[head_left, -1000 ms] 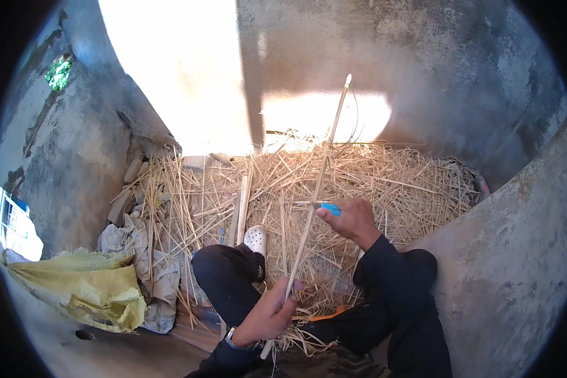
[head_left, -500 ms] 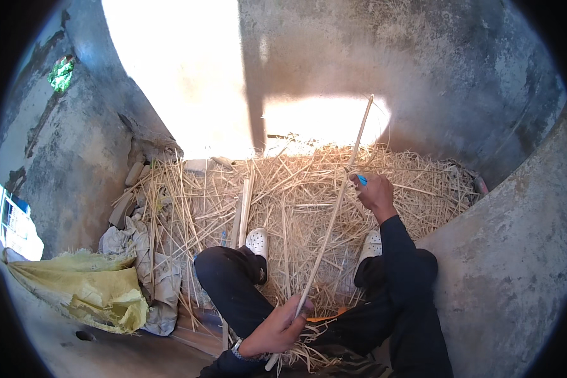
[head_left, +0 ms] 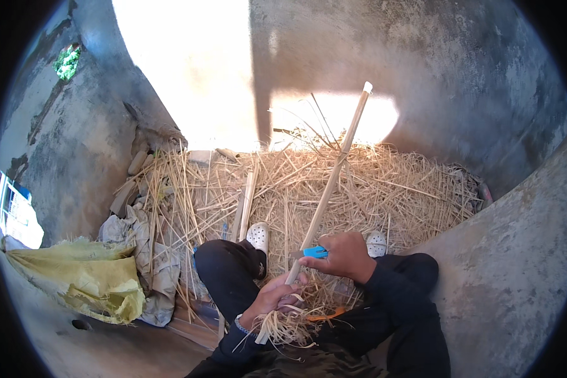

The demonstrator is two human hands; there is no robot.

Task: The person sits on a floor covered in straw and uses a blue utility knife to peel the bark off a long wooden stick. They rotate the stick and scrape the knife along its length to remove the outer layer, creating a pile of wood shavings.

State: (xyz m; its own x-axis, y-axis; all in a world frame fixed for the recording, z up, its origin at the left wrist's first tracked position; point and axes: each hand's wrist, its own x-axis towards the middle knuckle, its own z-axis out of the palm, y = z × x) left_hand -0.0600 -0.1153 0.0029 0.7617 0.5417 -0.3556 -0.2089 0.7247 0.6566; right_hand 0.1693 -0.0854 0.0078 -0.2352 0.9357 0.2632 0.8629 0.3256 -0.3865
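My left hand (head_left: 274,299) is closed around the lower part of a long, pale bamboo strip (head_left: 335,176), which slants away from me and up to the right. Closed on a blue-handled knife (head_left: 315,252), my right hand (head_left: 348,255) is just above the left one. The knife's short blade lies against the strip. Thin curled shavings (head_left: 290,329) bunch below my left hand, over my lap. An orange piece (head_left: 326,315), its kind unclear, shows beside them.
Straw-like shavings and strips (head_left: 409,195) cover the floor around my white clogs (head_left: 257,235). Two flat slats (head_left: 248,201) lean near my left foot. A torn yellow sack (head_left: 82,280) and a greyish cloth (head_left: 160,277) are at the left. Concrete walls (head_left: 435,75) surround the spot.
My right hand has come down the strip with the knife, from far out to just above my left hand. The strip now shows a broader face.
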